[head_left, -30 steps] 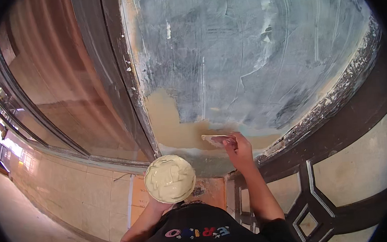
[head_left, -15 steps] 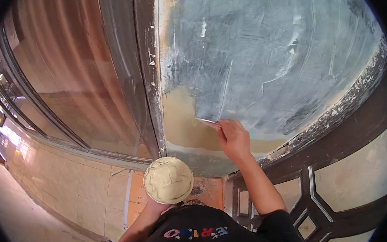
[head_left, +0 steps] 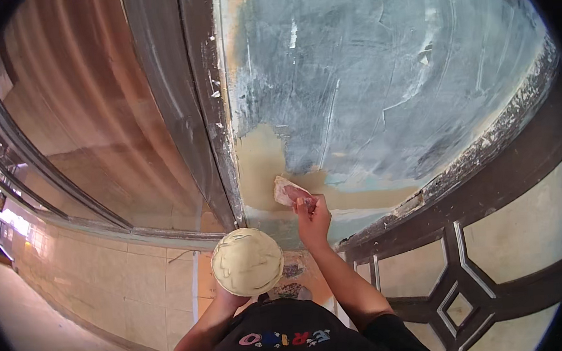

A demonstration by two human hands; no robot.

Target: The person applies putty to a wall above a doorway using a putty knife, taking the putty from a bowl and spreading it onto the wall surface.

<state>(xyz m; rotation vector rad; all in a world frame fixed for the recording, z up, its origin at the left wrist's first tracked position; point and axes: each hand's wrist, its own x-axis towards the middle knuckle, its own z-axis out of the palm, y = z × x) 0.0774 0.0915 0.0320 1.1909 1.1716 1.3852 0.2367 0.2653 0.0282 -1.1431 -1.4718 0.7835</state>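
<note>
A round container heaped with cream-coloured putty is held low in front of my body. My left hand grips it from below, with most of the fingers hidden under it. My right hand is closed around a flat reddish putty scraper whose edge carries pale putty. The scraper's broad face shows, close over a tan coated patch at the lower left of the blue-grey wall. Whether its edge touches the wall I cannot tell.
A dark wooden frame with flaking paint and a glass pane borders the wall on the left. To the right stands a dark panelled wooden piece with pale insets. Below are beige floor tiles and an orange sheet.
My right hand has come lower and to the left. The scraper has turned from nearly edge-on to showing its face. More tan coating shows right of the patch; the container stays nearly in place.
</note>
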